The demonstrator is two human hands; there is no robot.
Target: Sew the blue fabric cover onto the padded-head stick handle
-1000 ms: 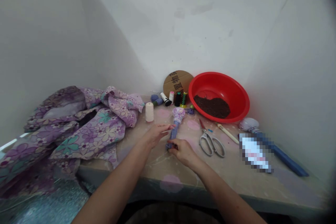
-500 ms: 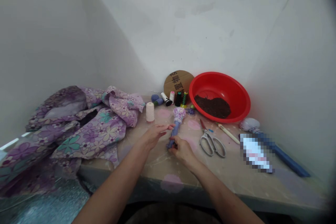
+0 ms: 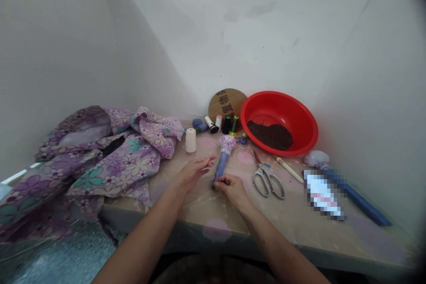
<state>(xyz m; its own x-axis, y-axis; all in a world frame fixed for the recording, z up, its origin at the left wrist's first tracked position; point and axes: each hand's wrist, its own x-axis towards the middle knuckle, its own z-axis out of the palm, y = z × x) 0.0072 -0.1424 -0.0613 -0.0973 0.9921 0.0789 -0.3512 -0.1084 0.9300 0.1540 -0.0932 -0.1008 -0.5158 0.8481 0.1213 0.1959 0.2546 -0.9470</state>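
Note:
A stick wrapped in blue (image 3: 221, 165), topped by a gathered floral cloth ball (image 3: 227, 143), lies on the table in front of me, its head pointing away. Thumb and fingers of my right hand (image 3: 233, 188) are pinched together at its lower end. Whether a thread is also between those fingertips is too small to tell. My left hand (image 3: 193, 173) hovers just left of the stick, fingers stretched out, holding nothing. Right of the stick lie scissors (image 3: 266, 177) with grey handles and red on the blades.
Floral fabric (image 3: 116, 164) is heaped at left. A cream thread cone (image 3: 191, 140) and several spools (image 3: 227, 125) stand behind. A red basin (image 3: 311, 137) with dark grains, a cream pen-like tool (image 3: 289, 168) and another blue stick (image 3: 361, 199) with a white head lie rightward.
My right fingers have drawn closer together at the stick's lower end. My left hand has shifted slightly to the left, away from the stick.

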